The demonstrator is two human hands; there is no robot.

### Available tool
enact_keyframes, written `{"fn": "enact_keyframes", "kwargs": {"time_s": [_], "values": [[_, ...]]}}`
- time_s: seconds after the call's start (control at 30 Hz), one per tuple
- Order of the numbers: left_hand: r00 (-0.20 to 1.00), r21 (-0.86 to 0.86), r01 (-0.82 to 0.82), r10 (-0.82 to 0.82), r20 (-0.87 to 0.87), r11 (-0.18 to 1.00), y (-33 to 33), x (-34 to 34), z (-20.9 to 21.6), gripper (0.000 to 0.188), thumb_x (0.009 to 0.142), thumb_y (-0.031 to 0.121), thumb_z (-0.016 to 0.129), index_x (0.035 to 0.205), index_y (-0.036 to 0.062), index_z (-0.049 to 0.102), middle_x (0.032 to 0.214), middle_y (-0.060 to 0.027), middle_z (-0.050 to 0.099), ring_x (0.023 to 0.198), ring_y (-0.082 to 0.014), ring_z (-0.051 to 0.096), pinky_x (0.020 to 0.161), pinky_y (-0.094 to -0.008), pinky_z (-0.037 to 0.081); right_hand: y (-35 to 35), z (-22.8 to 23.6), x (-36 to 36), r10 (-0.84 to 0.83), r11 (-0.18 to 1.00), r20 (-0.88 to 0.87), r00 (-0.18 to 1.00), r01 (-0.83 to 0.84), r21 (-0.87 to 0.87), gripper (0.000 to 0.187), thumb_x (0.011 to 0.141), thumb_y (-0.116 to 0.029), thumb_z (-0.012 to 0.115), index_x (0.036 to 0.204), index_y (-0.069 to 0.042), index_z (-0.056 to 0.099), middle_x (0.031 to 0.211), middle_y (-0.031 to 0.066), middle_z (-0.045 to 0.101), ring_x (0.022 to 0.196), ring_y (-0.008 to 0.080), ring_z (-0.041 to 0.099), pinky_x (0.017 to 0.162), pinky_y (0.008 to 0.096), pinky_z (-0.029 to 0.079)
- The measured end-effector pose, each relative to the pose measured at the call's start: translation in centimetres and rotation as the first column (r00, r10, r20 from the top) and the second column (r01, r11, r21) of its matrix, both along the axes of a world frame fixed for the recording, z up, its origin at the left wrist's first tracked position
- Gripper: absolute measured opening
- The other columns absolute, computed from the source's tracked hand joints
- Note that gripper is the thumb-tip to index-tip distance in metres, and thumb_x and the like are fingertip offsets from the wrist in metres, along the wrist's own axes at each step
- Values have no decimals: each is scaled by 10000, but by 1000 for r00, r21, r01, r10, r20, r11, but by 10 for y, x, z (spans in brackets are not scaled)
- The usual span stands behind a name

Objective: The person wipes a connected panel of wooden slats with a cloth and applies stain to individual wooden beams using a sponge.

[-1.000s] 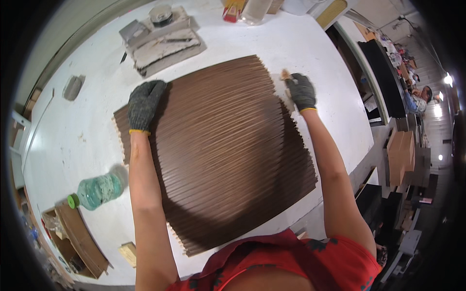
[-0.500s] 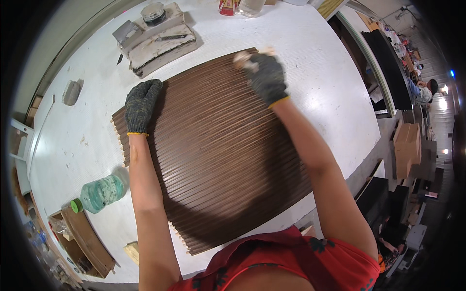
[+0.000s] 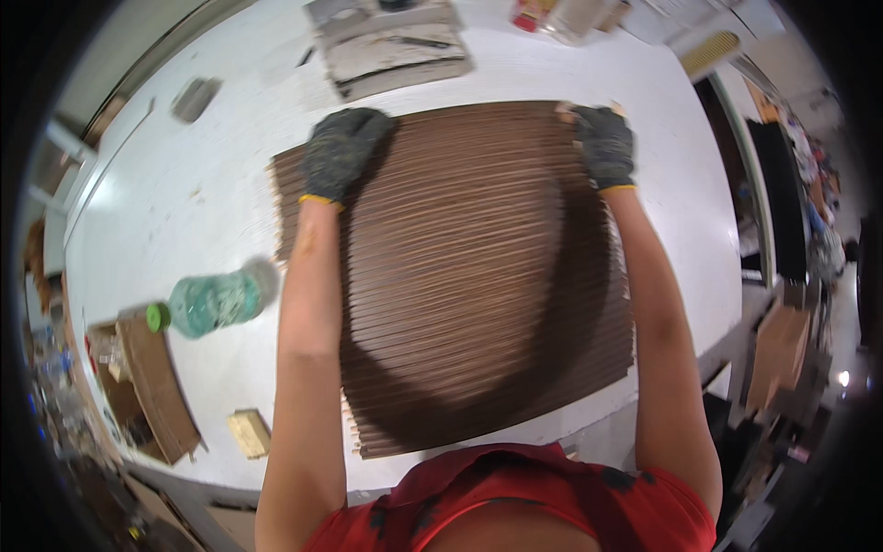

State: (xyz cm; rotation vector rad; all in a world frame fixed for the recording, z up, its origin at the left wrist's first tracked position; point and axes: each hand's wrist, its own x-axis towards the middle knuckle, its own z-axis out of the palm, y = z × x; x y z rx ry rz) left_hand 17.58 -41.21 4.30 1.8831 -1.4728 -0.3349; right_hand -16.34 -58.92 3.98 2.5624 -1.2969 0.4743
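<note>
At the brown panel's (image 3: 451, 258) far edge, the right hand (image 3: 605, 145) grips a wad (image 3: 566, 112); the left hand (image 3: 345, 152), I can't tell. The panel looks stiff; hold both sides.

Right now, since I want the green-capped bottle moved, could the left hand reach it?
Probably yes: nothing visible blocks the white tabletop between the green-capped bottle and the gloved left hand, though it rests on the brown panel.

Two hands (image 3: 345, 155) (image 3: 606, 147), one panel (image 3: 460, 258)

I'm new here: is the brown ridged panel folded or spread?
Spread: the panel lies across the white table, its ridged face showing.
</note>
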Motion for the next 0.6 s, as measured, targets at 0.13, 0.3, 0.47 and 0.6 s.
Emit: {"fn": "enact_keyframes", "kwargs": {"time_s": [0.13,0.3,0.47,0.6], "values": [[944,-203,105,-34,328,973,1,2,-8,298,830,368,545,846,115,702,851,-120,670,821,-322,617,761,-427,474,-29,-3,-41,-141,974,119,983,116,196,297,876,-352,510,947,-134,698,842,119,660,826,315,604,714,424,477],[995,-66,-63,68,75,996,-7,-2,-7,243,822,297,551,969,151,678,1004,-85,662,952,-292,604,838,-399,472,6,2,26,-397,695,529,750,-131,707,291,895,-308,565,1037,-70,653,968,99,668,903,264,617,796,354,475],[945,-449,-38,178,274,893,-7,31,-35,356,832,18,477,1164,82,588,1209,-132,580,1070,-285,574,958,-346,439,147,-16,112,535,832,-50,843,-536,-146,260,918,-155,519,1152,-49,559,1078,103,592,961,258,572,851,377,460],[997,-471,-52,15,-82,880,42,29,-15,379,846,41,489,1218,87,546,1245,-161,545,1123,-291,541,956,-345,440,282,-6,128,387,158,695,606,-786,597,297,924,-138,476,1189,-17,532,1145,133,570,1091,233,541,914,388,449]]}}
